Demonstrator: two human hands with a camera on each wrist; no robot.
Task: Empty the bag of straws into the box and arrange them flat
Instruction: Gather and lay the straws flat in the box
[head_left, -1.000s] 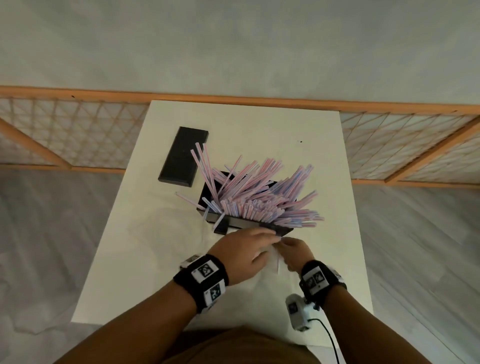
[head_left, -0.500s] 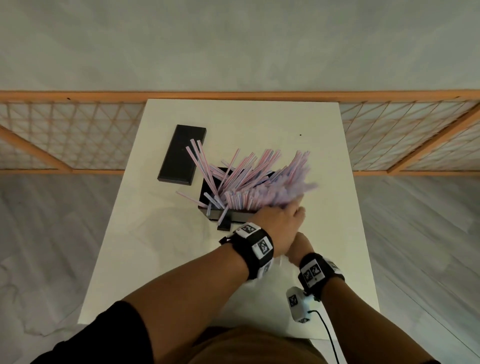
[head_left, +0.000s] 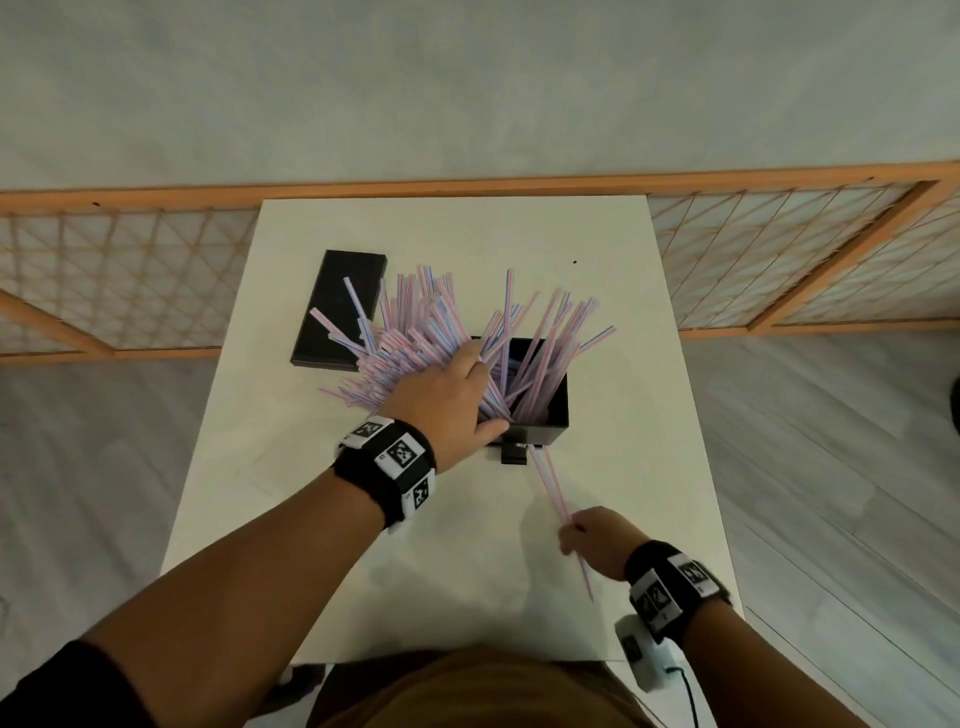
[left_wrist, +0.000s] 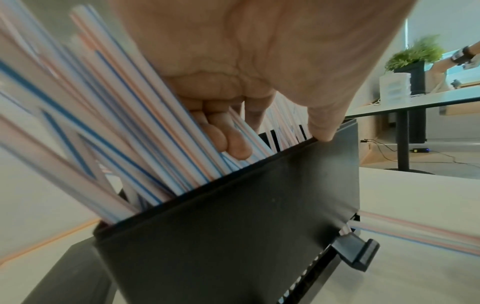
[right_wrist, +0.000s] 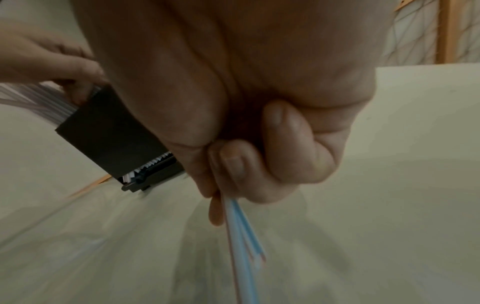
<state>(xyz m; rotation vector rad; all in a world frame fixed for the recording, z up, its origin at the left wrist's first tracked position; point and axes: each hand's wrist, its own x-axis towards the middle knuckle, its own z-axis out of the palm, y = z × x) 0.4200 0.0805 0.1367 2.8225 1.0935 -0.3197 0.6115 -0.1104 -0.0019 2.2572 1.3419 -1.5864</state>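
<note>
1. White table (head_left: 613, 291) stands against a pale wall, with a wooden lattice screen (head_left: 789, 260) behind it at floor level.
2. A black box (head_left: 545, 415) sits on the table just ahead of the left hand (head_left: 441, 400), its top open.
3. Striped straws (head_left: 415, 338) stand in the box as a messy sheaf, most of them leaning away from the person and to the left, over the box's left edge; a few stand nearer upright on the right side.
4. The left hand reaches into the sheaf: its fingers (left_wrist: 233, 142) are bent among the straws and pushed against them, while the thumb (left_wrist: 324, 127) rests on the box's near rim.
5. The right hand (head_left: 597, 540), nearer the body and to the right, pinches a few loose straws (head_left: 550, 483) between curled fingers and thumb; their far ends reach the slot at the box's near base.
6. A flat black lid (head_left: 337, 306) lies beyond and left of the left hand, under the leaning straw tips.
</note>
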